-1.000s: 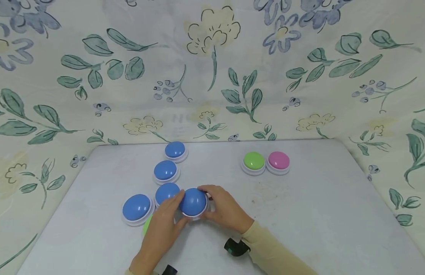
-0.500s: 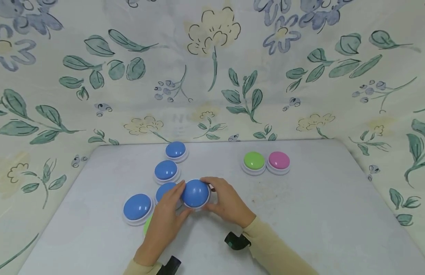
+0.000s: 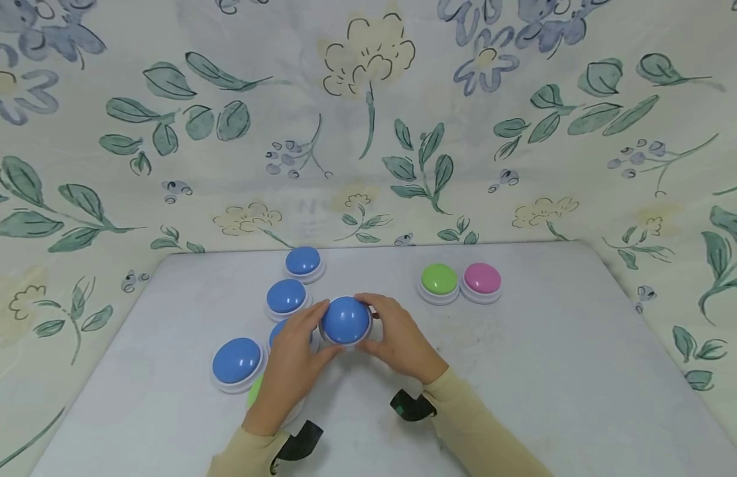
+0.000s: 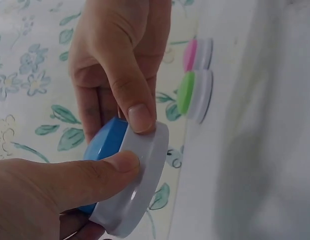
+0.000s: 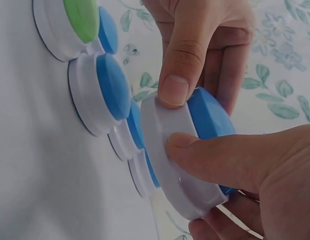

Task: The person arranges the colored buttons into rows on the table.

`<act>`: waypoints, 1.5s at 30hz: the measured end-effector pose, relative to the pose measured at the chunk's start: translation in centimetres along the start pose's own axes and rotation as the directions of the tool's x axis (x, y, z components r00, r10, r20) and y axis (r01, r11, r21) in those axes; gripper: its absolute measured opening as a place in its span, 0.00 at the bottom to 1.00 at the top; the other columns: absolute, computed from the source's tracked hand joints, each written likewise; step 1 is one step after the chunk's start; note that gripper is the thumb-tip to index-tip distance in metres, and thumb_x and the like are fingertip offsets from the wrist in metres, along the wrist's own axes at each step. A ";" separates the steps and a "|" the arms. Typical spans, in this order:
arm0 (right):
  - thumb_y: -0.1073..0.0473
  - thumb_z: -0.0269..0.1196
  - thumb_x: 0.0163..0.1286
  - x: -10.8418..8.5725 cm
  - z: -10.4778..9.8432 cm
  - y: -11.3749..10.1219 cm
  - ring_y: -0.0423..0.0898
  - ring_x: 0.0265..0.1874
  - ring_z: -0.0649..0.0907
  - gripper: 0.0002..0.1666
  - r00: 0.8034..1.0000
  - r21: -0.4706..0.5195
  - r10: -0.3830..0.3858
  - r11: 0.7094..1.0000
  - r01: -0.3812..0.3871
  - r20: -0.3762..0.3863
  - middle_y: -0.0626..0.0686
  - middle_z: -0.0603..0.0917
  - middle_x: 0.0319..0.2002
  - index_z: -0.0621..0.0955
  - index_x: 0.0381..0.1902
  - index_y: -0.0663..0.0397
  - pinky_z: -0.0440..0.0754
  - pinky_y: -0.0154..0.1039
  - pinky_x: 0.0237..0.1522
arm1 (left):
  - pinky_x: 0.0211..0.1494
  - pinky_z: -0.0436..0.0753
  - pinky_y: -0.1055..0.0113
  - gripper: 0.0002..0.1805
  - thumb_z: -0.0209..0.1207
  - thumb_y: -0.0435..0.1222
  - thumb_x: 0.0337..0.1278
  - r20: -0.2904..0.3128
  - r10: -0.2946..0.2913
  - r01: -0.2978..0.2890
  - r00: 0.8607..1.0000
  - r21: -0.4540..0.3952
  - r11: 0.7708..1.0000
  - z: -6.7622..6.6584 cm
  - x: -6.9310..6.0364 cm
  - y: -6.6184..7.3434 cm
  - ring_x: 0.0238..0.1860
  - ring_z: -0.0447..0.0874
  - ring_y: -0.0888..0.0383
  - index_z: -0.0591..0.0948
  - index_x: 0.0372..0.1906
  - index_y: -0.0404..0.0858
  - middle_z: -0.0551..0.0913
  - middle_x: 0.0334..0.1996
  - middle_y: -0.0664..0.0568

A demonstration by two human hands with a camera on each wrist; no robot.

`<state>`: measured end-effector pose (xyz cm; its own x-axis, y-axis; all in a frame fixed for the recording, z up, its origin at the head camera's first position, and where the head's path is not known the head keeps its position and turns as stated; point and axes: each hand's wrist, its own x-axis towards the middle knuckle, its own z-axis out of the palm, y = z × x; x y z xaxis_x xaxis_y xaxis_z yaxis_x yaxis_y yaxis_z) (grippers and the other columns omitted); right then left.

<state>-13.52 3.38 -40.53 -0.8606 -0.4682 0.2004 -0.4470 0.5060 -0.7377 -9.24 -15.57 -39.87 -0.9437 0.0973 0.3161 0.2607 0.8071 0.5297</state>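
Note:
Both hands hold one blue push button (image 3: 346, 320) with a white round base, lifted off the white table. My left hand (image 3: 293, 361) grips its left side, my right hand (image 3: 404, 339) its right side. In the left wrist view, both thumbs press against the white base (image 4: 140, 182), fingers behind on the blue dome's side. The right wrist view shows the base (image 5: 170, 150) tilted on edge between the hands. Just beyond my left hand sits a blue button (image 3: 278, 330), partly covered by it. A green button (image 3: 255, 392) is mostly hidden under the left wrist.
More blue buttons stand on the table's left: one at the far edge (image 3: 303, 260), one nearer (image 3: 286, 295), one further left (image 3: 237, 360). At back right, a green button (image 3: 439, 279) and a pink button (image 3: 482, 278) sit side by side. Flowered cloth (image 3: 368, 132) hangs behind.
Both hands have raised the held blue button, carrying it away from me and slightly to the right. The other buttons have stayed in place.

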 end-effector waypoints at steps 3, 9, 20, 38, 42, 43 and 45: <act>0.66 0.75 0.59 0.2 -0.3 0.1 0.56 0.61 0.78 0.44 1.000 -0.001 0.002 1.000 -0.002 -0.016 0.61 0.74 0.66 0.69 0.70 0.61 0.80 0.48 0.62 | 0.66 0.75 0.43 0.41 0.79 0.32 0.42 -0.007 -0.008 0.008 1.000 0.000 1.000 0.1 0.6 0.3 0.66 0.74 0.39 0.75 0.66 0.31 0.78 0.63 0.38; 0.68 0.75 0.58 0.9 -0.8 0.6 0.59 0.62 0.77 0.44 0.999 0.034 0.015 0.999 -0.014 -0.035 0.62 0.73 0.68 0.68 0.71 0.62 0.79 0.53 0.63 | 0.66 0.76 0.44 0.41 0.78 0.31 0.42 -0.023 0.008 -0.008 1.000 0.000 1.000 0.6 1.7 0.8 0.64 0.75 0.39 0.75 0.66 0.30 0.79 0.62 0.37; 0.68 0.74 0.58 1.8 -1.2 1.8 0.58 0.63 0.78 0.44 0.991 0.096 0.080 0.993 -0.069 -0.111 0.61 0.72 0.69 0.68 0.71 0.61 0.78 0.52 0.64 | 0.67 0.76 0.48 0.41 0.77 0.30 0.45 -0.046 0.016 -0.017 0.999 -0.010 1.000 1.6 3.7 1.5 0.66 0.75 0.40 0.73 0.68 0.30 0.77 0.64 0.38; 0.69 0.74 0.58 2.2 -2.1 3.7 0.58 0.65 0.76 0.44 0.983 0.121 0.118 0.988 -0.101 -0.143 0.60 0.72 0.69 0.68 0.71 0.61 0.75 0.53 0.66 | 0.68 0.74 0.47 0.39 0.77 0.30 0.46 0.023 -0.055 0.058 0.998 -0.143 0.988 3.3 5.9 1.7 0.69 0.71 0.41 0.74 0.66 0.27 0.71 0.70 0.40; 0.69 0.73 0.59 2.2 -2.0 4.2 0.60 0.66 0.74 0.45 0.976 0.131 0.158 0.982 -0.139 -0.152 0.60 0.70 0.71 0.67 0.73 0.59 0.75 0.56 0.66 | 0.68 0.75 0.47 0.39 0.76 0.31 0.48 0.040 -0.069 0.075 0.997 -0.155 0.985 3.9 6.4 1.7 0.68 0.72 0.41 0.74 0.67 0.30 0.72 0.69 0.40; 0.69 0.73 0.59 2.2 -2.0 4.3 0.60 0.67 0.74 0.45 0.974 0.133 0.168 0.980 -0.148 -0.154 0.60 0.70 0.71 0.67 0.73 0.59 0.76 0.56 0.65 | 0.68 0.75 0.47 0.38 0.76 0.31 0.48 0.045 -0.075 0.081 0.996 -0.156 0.984 4.0 6.6 1.7 0.68 0.72 0.42 0.74 0.67 0.30 0.72 0.69 0.41; 0.69 0.73 0.59 2.3 -2.0 4.5 0.60 0.66 0.74 0.46 0.970 0.137 0.181 0.978 -0.159 -0.164 0.60 0.70 0.71 0.67 0.73 0.59 0.76 0.56 0.65 | 0.67 0.76 0.48 0.38 0.76 0.31 0.48 0.048 -0.083 0.089 0.995 -0.160 0.983 4.3 6.8 1.8 0.67 0.73 0.42 0.75 0.67 0.30 0.72 0.69 0.41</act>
<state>-17.97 6.03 -42.15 -0.9553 -0.2440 0.1667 -0.2668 0.4698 -0.8415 -16.07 -10.99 -40.13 -0.9707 0.0582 0.2333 0.2046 0.7090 0.6748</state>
